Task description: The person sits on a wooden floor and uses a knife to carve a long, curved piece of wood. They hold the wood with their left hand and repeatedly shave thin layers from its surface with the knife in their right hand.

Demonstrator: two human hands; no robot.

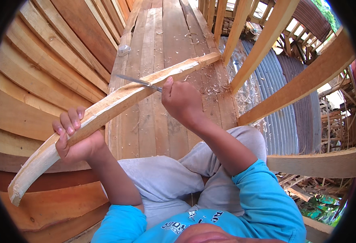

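A: Where is the wooden strip (115, 103)?

B: Aslant in front of the person, over the plank floor (151, 135). Its near end sticks out on the left, past the left hand (78, 139), and its far end lies near the slanting wooden posts (263, 48) on the right

A: How does each hand grip?

B: The left is wrapped round the strip, fingertips curled over its upper face. The right hand (182, 99) is closed in a fist on the knife (136, 81), thumb up by the blade, the handle mostly hidden inside

A: And that blade?

B: It crosses above the strip, pointing left; I can't tell how deeply it meets the wood

A: Any container about?

B: Perhaps the small clear plastic thing (124, 50) on the floor, beside the board wall (36, 93). It is too small to tell whether it is a cup or a bag, or what is in it

A: What else lies around?

B: Pale shavings (249, 87) scattered by the posts, and corrugated metal sheets (269, 109) beyond them
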